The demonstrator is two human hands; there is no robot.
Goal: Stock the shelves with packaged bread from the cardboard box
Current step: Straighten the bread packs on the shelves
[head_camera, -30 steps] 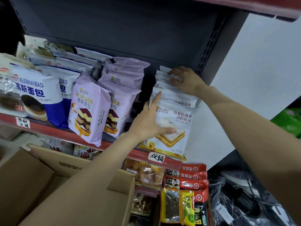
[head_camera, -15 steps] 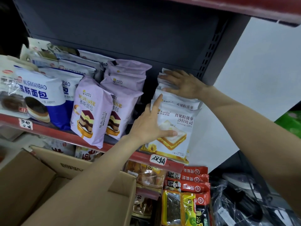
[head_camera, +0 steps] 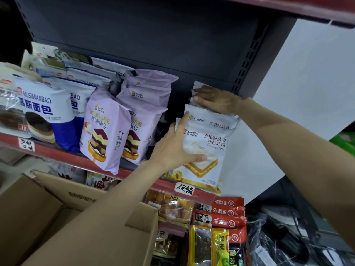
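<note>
Dark shelf (head_camera: 63, 150) with a red front lip runs across in front of you, and the white toast bags (head_camera: 206, 148) stand at its right end, right of the purple cake bags (head_camera: 103, 129). The toast bags stand tall, one behind another, with the long side going up and down and the row leaning back toward the shelf wall.

Your left hand (head_camera: 172, 150) is on the left side of the front toast bag. Its fingers are straight and flat on the bag, and the thumb lies across the toast picture. It pushes; it does not grab.

Your right hand (head_camera: 215, 100) lies flat on the tops of the back toast bags, fingers spread, holding nothing tight. It is the hand closer to the row's back end.

The cardboard box (head_camera: 80, 217) sits below the toast bags, to the left, under your left arm. I think your next reach goes down there, and your left hand is closer.
</note>
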